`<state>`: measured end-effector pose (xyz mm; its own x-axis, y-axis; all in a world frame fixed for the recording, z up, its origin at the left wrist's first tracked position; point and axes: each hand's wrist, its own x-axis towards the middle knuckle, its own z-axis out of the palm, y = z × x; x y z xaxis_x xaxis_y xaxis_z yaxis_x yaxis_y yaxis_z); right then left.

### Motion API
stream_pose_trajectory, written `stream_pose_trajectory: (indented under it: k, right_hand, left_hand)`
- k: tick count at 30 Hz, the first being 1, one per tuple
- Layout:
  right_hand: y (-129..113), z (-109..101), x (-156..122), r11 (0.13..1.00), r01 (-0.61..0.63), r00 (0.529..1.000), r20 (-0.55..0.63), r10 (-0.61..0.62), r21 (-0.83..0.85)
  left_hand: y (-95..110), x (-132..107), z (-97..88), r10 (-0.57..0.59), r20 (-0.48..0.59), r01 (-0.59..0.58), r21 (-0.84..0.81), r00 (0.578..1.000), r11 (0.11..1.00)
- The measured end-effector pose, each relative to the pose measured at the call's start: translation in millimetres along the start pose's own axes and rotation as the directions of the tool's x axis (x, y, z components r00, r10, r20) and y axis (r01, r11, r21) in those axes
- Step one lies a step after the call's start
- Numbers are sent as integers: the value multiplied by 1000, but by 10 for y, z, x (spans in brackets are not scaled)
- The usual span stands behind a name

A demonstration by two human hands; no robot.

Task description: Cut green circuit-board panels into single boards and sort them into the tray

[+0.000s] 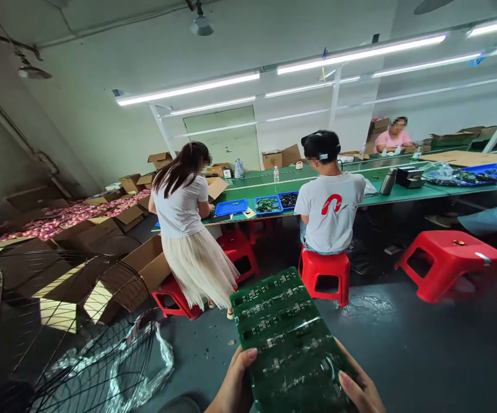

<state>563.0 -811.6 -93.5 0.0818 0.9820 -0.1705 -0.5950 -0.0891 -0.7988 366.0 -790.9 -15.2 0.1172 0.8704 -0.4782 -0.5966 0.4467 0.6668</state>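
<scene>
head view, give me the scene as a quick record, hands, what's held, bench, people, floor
held: bundle of green circuit boards, apparently wrapped in clear plastic
left hand: left hand grips the bundle's left edge, thumb on top
right hand: right hand grips its right edge near the bottom
bench: long green table with blue tray and metal flask
people: standing person, seated person, person in pink farther off
floor: unoccupied red stool at right, crumpled clear plastic at lower left
</scene>
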Motion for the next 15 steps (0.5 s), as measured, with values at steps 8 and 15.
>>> stream_pose_trajectory:
  k: [8,15]
  right_hand:
    - [-20,423,365,999,-37,987,155,42,-30]
    - [175,468,450,996,-8,984,177,24,-94]
  left_hand:
    - [363,93,-215,-8,-76,2,-86,997,996]
    - [397,-45,-320,1,-133,-17,-116,991,993]
